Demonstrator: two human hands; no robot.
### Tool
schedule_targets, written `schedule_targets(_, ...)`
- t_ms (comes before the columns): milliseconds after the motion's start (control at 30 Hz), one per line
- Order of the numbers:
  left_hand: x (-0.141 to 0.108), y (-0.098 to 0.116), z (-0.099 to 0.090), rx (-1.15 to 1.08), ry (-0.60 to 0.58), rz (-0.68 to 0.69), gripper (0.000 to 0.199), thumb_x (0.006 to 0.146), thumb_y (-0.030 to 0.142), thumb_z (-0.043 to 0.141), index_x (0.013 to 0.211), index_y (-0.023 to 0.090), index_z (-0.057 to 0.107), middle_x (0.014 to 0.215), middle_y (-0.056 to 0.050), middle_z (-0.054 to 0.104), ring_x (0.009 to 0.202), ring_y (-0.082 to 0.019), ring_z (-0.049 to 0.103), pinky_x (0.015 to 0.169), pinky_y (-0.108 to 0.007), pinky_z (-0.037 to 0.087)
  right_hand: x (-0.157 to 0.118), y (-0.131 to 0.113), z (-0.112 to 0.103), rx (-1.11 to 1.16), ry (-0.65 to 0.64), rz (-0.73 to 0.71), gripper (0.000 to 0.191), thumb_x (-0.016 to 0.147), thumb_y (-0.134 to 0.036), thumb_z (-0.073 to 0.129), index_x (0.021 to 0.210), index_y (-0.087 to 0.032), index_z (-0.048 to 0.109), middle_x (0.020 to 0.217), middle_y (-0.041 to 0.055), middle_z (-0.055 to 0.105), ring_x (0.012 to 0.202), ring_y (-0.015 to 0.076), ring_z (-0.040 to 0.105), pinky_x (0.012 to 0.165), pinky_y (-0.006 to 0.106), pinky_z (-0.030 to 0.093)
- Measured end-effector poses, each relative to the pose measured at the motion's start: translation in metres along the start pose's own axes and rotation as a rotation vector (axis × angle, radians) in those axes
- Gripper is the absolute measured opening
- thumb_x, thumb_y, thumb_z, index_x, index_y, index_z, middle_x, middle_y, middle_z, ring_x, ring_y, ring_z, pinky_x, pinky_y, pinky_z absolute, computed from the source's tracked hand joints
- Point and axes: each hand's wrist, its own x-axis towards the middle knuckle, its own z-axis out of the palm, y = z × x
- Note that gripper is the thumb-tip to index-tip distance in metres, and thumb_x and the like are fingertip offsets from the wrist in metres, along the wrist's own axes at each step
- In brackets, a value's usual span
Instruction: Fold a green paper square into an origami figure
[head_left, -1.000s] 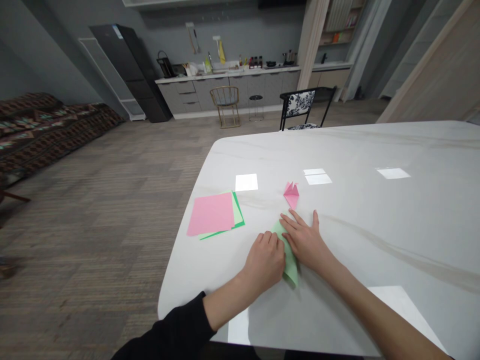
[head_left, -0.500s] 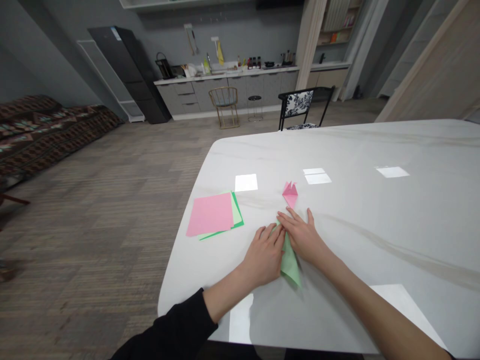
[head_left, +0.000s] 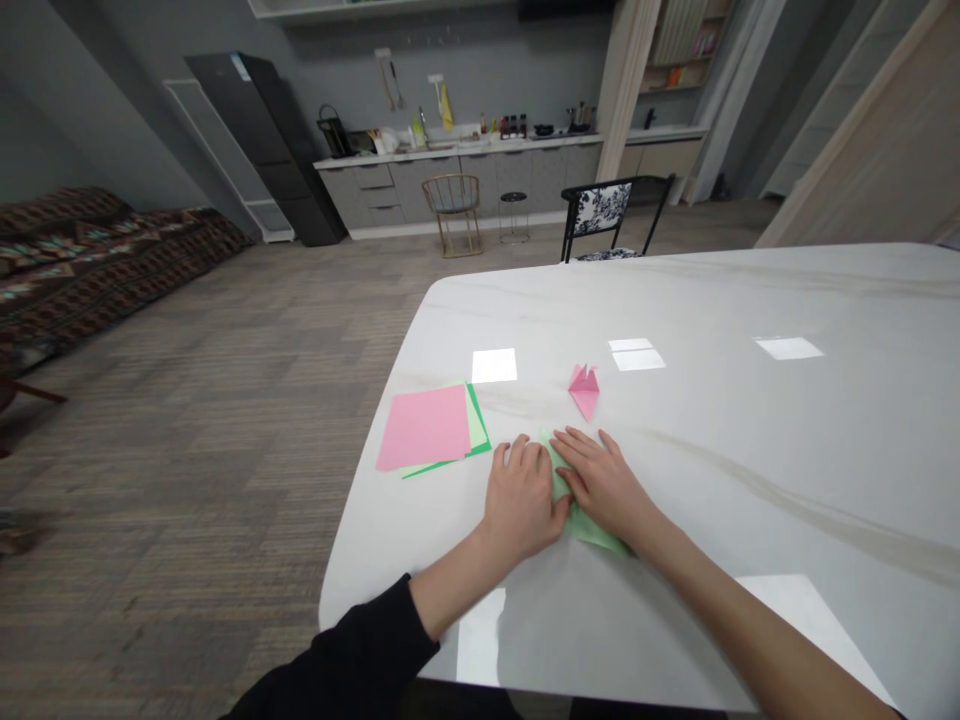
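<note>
A light green sheet of origami paper [head_left: 596,535], partly folded, lies on the white table under both hands, which hide much of it. My left hand [head_left: 521,498] is at its left side with bent fingers, the thumb pressing on the paper. Across its upper part rests my right hand [head_left: 601,485], palm down with the fingers stretched out and touching the paper. Just beyond the fingertips is a small folded pink paper figure [head_left: 584,392] with pointed tips, apart from both hands.
To the left, a stack of square paper has a pink sheet [head_left: 424,428] on top and green sheets showing beneath. The glossy white table [head_left: 720,420] has a rounded left corner. Behind it stand a black-framed chair [head_left: 600,210] and a kitchen counter [head_left: 480,150].
The green paper's lower end has swung to the right. My left hand has shifted slightly left, its fingers more bent, and the right hand has drawn a little nearer.
</note>
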Motion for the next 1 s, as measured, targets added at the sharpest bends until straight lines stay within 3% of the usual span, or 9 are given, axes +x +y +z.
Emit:
schedule_targets(300, 0.001, -0.004, 0.003, 0.036, 0.029, -0.005, 0.033, 0.087, 0.037, 0.055, 0.11, 0.013, 0.058, 0.107, -0.015, 0.058, 0.112, -0.031, 0.049, 0.095, -0.049, 0.038, 0.003, -0.001, 0.0, -0.075, -0.038, -0.042, 0.043, 0.095, -0.013, 0.041, 0.136, -0.019, 0.053, 0.144, 0.0114, 0.052, 0.136, 0.0247, 0.043, 0.109, 0.051, 0.031)
schedule_targets(500, 0.001, -0.009, 0.007, -0.028, 0.017, -0.033, 0.057, 0.084, 0.04, 0.058, 0.132, 0.013, 0.045, 0.133, -0.016, 0.051, 0.127, -0.033, 0.04, 0.103, -0.05, 0.033, 0.003, -0.001, 0.0, -0.084, -0.051, -0.045, 0.044, 0.096, -0.014, 0.038, 0.139, -0.02, 0.049, 0.145, 0.0096, 0.051, 0.137, 0.025, 0.041, 0.109, 0.05, 0.03)
schedule_targets(633, 0.001, -0.011, 0.011, -0.041, 0.021, -0.061, 0.063, 0.083, 0.041, 0.059, 0.136, 0.012, 0.042, 0.142, -0.018, 0.045, 0.131, -0.035, 0.037, 0.106, -0.052, 0.03, 0.004, -0.003, -0.002, -0.044, -0.014, -0.026, 0.04, 0.095, -0.016, 0.042, 0.133, -0.019, 0.054, 0.142, 0.0104, 0.054, 0.134, 0.0249, 0.044, 0.108, 0.048, 0.031)
schedule_targets(800, -0.002, -0.011, 0.013, -0.073, 0.025, -0.072, 0.061, 0.085, 0.042, 0.055, 0.137, 0.014, 0.041, 0.142, -0.018, 0.045, 0.134, -0.035, 0.036, 0.107, -0.053, 0.029, 0.007, -0.016, -0.01, 0.066, 0.038, 0.184, 0.021, 0.09, -0.025, 0.054, 0.108, -0.019, 0.063, 0.112, 0.011, 0.066, 0.106, 0.024, 0.06, 0.084, 0.034, 0.045)
schedule_targets(1000, -0.006, -0.008, 0.014, -0.119, 0.026, -0.055, 0.062, 0.084, 0.044, 0.056, 0.137, 0.015, 0.042, 0.141, -0.016, 0.046, 0.136, -0.035, 0.034, 0.111, -0.055, 0.025, 0.017, -0.025, -0.018, 0.091, -0.131, 0.434, 0.024, 0.089, -0.037, 0.053, 0.106, -0.02, 0.058, 0.09, 0.0073, 0.07, 0.078, 0.0229, 0.066, 0.063, 0.03, 0.039)
